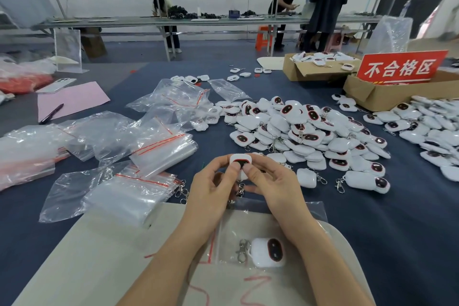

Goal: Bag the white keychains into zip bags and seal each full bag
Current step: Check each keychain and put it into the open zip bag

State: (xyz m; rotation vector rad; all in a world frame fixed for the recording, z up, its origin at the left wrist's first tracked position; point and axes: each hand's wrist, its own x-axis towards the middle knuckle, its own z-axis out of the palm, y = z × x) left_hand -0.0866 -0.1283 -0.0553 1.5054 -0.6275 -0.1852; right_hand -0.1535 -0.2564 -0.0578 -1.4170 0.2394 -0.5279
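Both hands pinch one white rounded plastic keychain with a dark, red-rimmed oval face (240, 159) above the near part of the blue-covered bench (397, 231); the left hand (213, 189) grips its left side, the right hand (270, 186) its right, thumbs pressed on the front, the other fingers (218, 164) curled behind; its metal clasp (240, 190) hangs between the palms; below the wrists a clear zip bag with a red seal line (231, 233) lies flat on a beige board (99, 256), a second white keychain (269, 252) inside it; a heap of loose white keychains (305, 131) lies just beyond the hands; empty clear zip bags (139, 191) lie stacked to the left.
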